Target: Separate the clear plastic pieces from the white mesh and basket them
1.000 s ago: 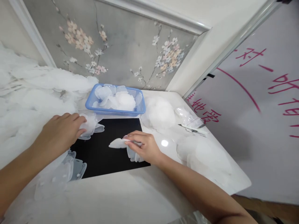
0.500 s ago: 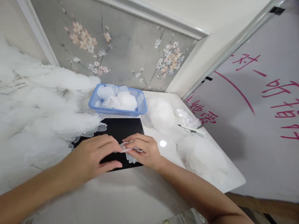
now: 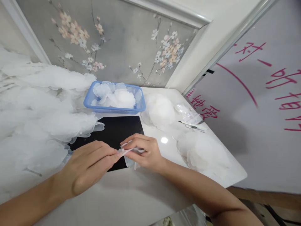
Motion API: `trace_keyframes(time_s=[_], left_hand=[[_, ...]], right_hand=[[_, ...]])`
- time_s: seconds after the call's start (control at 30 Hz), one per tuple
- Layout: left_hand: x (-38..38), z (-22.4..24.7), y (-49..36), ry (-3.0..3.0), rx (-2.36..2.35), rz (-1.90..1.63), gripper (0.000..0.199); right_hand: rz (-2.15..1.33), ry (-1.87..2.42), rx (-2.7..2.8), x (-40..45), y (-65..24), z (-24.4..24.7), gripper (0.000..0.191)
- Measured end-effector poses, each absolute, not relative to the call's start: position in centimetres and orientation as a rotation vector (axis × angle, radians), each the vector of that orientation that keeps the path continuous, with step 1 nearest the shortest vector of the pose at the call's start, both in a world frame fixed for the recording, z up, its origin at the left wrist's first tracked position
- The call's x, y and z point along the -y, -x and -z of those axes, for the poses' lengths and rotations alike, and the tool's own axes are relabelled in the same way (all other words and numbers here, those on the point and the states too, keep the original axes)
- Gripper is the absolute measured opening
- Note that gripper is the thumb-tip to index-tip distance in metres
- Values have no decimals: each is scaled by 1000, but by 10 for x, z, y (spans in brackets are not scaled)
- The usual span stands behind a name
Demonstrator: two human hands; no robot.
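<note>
Over a black mat, my right hand holds thin translucent white petal-like pieces between thumb and fingers. My left hand pinches the left end of the same pieces, its thumb and fingertips pressed together. Exactly how many layers are held cannot be made out. More translucent pieces lie on the mat just below my right hand, partly covered by it. Beyond the mat, a blue plastic basket contains similar loose pieces.
A big heap of white translucent pieces fills the left side. Two smaller piles, one behind and one in front, sit on the white table at right, with a clear plastic bag between them. A whiteboard with red writing stands at right.
My left thumb and fingers, apart before, have closed on the left end of the pieces. My right hand keeps its hold. The view has shifted slightly.
</note>
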State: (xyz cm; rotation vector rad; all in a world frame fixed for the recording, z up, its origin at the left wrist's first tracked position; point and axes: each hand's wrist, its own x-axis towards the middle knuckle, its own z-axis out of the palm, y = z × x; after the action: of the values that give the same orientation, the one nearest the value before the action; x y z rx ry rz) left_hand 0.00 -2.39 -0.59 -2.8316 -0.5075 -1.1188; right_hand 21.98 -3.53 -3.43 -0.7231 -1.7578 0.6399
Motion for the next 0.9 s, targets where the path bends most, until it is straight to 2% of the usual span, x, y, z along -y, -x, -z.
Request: trace_keyframes(time_s=[0.17, 0.3, 0.43, 0.7, 0.8, 0.9], left_hand=[[23, 10, 4, 2845, 483, 1149, 27], [23, 11, 11, 2796, 325, 1027, 29], [29, 6, 10, 2788, 380, 914, 31], [27, 8, 8, 2832, 414, 986, 28], [27, 5, 1, 2977, 612, 1116, 19], [30, 0, -8, 3127, 1051, 1210, 10]], right_hand=[[-617, 706, 1775, 35, -221, 34, 6], [-313, 673, 1887, 31, -224, 37, 6], [-87, 654, 1926, 28, -227, 39, 8], [-72, 708, 1933, 29, -225, 41, 17], [-116, 676, 1926, 29, -224, 43, 13], [-129, 670, 1956, 31, -222, 45, 10]])
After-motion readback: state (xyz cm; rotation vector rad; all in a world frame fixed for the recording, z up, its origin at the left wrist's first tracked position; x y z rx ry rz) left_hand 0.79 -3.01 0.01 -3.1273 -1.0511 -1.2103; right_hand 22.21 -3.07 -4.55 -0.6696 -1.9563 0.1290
